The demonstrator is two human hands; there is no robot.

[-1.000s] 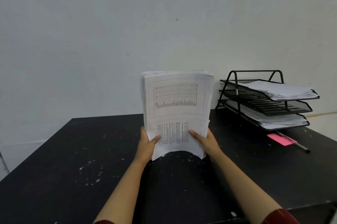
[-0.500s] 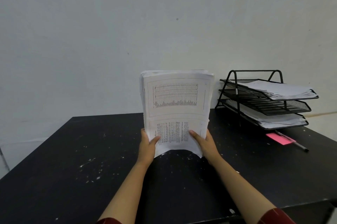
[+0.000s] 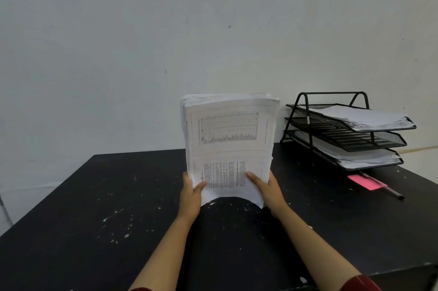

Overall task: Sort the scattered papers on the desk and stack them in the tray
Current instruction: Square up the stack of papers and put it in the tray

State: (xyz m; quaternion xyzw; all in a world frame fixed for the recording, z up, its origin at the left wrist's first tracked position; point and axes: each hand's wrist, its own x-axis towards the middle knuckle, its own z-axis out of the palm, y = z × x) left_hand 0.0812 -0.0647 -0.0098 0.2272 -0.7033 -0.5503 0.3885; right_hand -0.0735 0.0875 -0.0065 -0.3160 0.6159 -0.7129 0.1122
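A black desk (image 3: 99, 231), flecked with pale specks and scratches, fills the lower part of the view beneath a plain pale wall (image 3: 142, 42); above its middle the left hand (image 3: 190, 196) grips the lower left edge of a thick stack of papers (image 3: 228, 139), thumb across the front sheet and the other fingers hidden behind; the stack stands upright on its short edge — its top well above the desk's far edge, its bottom corners curling forward so that the lower edge arches; the front sheet carries a printed table above and blocks of text below, too small to read; the right hand (image 3: 269, 190) grips the lower right edge in the same way, thumb laid on the print; the two hands are apart, one at each side of the stack, both clamped on it. Further right, near the back of the desk, stands a black three-tier tray (image 3: 350, 134) of wire mesh — white sheets lie in the top and bottom tiers, and the middle tier shows bare mesh; just in front of it lie a pink note (image 3: 366, 182) and a dark pen (image 3: 381, 184), the pen touching the note's far edge.
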